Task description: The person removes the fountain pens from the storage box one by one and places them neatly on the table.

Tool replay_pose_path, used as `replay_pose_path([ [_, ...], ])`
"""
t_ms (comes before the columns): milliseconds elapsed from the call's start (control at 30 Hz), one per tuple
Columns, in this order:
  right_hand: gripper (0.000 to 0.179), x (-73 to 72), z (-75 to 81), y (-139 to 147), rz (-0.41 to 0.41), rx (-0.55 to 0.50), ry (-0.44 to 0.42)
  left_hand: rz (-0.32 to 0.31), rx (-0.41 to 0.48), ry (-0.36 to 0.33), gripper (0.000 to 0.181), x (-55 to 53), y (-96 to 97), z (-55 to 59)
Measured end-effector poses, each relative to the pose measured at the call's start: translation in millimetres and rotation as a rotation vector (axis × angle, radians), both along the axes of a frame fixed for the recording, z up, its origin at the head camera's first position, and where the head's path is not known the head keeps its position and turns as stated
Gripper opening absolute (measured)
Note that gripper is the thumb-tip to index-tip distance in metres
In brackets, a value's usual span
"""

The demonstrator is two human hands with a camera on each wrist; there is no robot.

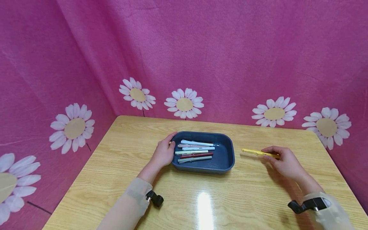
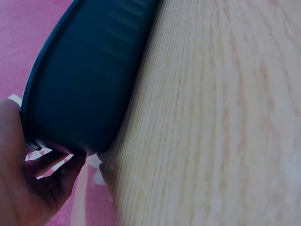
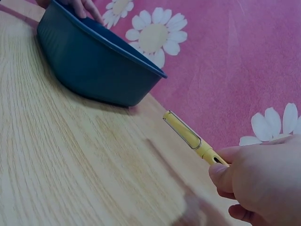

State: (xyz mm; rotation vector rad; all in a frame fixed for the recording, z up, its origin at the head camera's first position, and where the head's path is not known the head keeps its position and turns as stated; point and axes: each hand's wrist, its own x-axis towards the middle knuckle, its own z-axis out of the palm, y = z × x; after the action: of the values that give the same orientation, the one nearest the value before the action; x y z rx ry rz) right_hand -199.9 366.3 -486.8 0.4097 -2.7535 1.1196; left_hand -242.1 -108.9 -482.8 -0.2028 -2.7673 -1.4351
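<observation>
A dark blue plastic basin stands on the table, with several capped pens in white, light blue, pink, pale green, dark red and grey lying side by side in its left part. My left hand grips the basin's left end, thumb at the rim and fingers against the outer wall. To the right of the basin, my right hand pinches a yellow pen between thumb and fingers. In the right wrist view the yellow pen is raised off the tabletop, its clip end pointing toward the basin.
The wooden table meets a pink curtain printed with white daisies at its back and sides. A bright light reflection lies on the tabletop in front of the basin. Each forearm wears a small black camera mount.
</observation>
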Motion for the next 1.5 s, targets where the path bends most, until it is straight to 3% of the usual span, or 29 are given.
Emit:
replay_pose_path([
  [667, 0.021, -4.7, -12.6, 1, -0.020, 0.014, 0.045, 0.006, -0.008, -0.008, 0.048, 1.2, -0.5, 1.6],
  [967, 0.021, -5.6, -14.3, 0, -0.024, 0.032, 0.028, -0.012, -0.013, 0.052, 0.047, 0.5, -0.1, 3.2],
  [1500, 0.022, -7.6, -17.7, -3, -0.051, 0.052, -0.051, 0.004, -0.001, 0.005, 0.047, 0.4, 0.9, 1.9],
])
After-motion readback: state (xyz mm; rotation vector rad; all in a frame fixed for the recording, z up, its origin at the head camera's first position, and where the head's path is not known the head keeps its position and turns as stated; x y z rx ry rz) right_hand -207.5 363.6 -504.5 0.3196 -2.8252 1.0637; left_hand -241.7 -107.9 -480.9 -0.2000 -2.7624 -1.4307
